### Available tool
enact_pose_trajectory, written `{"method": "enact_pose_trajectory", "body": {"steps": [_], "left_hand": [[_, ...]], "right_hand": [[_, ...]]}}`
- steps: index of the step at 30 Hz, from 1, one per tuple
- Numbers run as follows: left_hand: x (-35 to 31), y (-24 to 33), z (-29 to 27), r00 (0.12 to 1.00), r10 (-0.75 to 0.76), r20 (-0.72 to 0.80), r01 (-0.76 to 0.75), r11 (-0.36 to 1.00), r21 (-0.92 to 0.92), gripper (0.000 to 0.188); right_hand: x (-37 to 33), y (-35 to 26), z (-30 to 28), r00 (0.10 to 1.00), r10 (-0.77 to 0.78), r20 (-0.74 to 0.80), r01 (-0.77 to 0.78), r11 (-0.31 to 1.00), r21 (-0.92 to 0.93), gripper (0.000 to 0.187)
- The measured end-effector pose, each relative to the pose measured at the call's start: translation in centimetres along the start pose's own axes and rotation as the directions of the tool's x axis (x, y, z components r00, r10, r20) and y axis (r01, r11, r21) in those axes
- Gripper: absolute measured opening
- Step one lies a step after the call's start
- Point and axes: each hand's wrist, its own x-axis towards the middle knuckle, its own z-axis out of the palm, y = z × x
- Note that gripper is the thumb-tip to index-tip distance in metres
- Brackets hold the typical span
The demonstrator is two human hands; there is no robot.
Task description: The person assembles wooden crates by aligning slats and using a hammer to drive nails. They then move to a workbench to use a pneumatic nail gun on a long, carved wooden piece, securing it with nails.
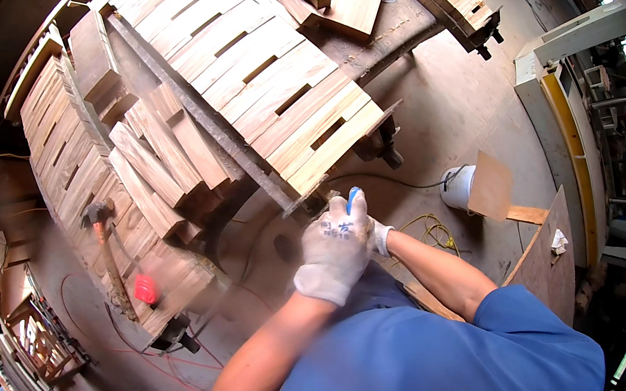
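My left hand (334, 242), in a white knit glove, is closed at the near end of a metal clamp bar (195, 112). A small blue piece (353, 200) sticks up by its fingers; I cannot make out what it belongs to. My right hand (378, 236), gloved too, is pressed close behind the left one, and its fingers are mostly hidden. Just beyond both hands lies a long row of pale wooden boards (299, 104) with dark slots, set edge to edge. A metal end jaw (383, 148) with a screw sits at the row's near right corner.
At left, a hammer (106, 259) and a red-handled tool (146, 288) lie on another slotted row (58, 144). Loose wooden blocks (161, 153) fill the gap between rows. Right are a white bucket (457, 187), yellow cord (436, 234) and a machine (552, 119).
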Motion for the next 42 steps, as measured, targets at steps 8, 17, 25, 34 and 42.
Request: {"method": "enact_pose_trajectory", "body": {"steps": [8,17,25,34,42], "left_hand": [[4.9,2.4,2.3,0.983,0.019,0.181,-0.039,0.993,0.11,0.049],[9.5,3.1,5.8,0.971,0.055,0.235,-0.054,0.999,-0.01,0.036],[2.4,-1.4,4.0,0.994,0.101,-0.038,-0.107,0.954,-0.281,0.073],[-12.5,-11.3,7.9,0.969,-0.241,0.047,0.246,0.953,-0.176,0.06],[-9.8,-12.2,11.8,0.866,-0.379,0.325,0.414,0.909,-0.043,0.088]], "right_hand": [[-5.5,0.3,-3.0,0.942,0.137,-0.307,-0.135,0.99,0.029,0.035],[-10.3,-11.3,-5.8,0.721,-0.077,-0.689,0.085,0.996,-0.022,0.04],[-11.1,-20.9,-5.2,0.736,-0.654,-0.178,0.094,0.359,-0.928,0.07],[-7.5,-19.0,-3.3,0.964,-0.253,-0.085,-0.159,-0.291,-0.943,0.011],[-6.7,-19.9,-5.3,0.978,-0.209,0.026,-0.022,-0.224,-0.974,0.009]]}}
